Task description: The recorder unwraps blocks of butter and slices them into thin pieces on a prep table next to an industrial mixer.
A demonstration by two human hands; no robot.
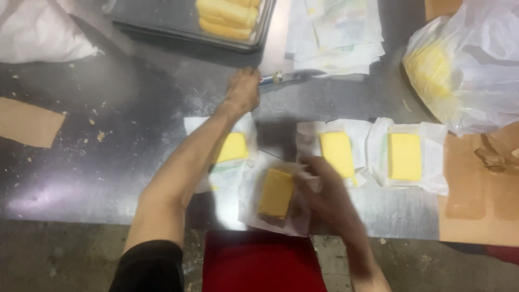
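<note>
1. Under both hands: steel worktable, grey, scuffed, crumb-strewn.
2. Far right of the right hand: big clear plastic bag bulging with yellow blocks, resting partly on brown cardboard.
3. Beyond the left hand, at the table's far edge: metal tray carrying pale yellow bars stacked side by side.
4. Just right of the left hand: stack of white wrapping papers, edges fanned.
5. Near edge, below the grip: dark red cloth against the table's rim.
6. Far left: brown paper scrap lying flat, and white plastic bunched in the corner.
7. Right of the right hand: two yellow butter blocks on opened white wrappers, one well right, one just beside the knuckles.
8. Beneath the left forearm: another butter block on its wrapper, partly hidden by the arm.
9. Left hand: stretched away across the table, fingers curled onto something at the paper stack's foot; blurred, so grasp not readable.
10. Right hand: motion-blurred, fingers on the edge of the translucent wrapper; closure cannot be told.
11. Immediately left of the right hand: darker yellow butter block, tilted, lying on that wrapper, nearest the table's front edge.
</note>
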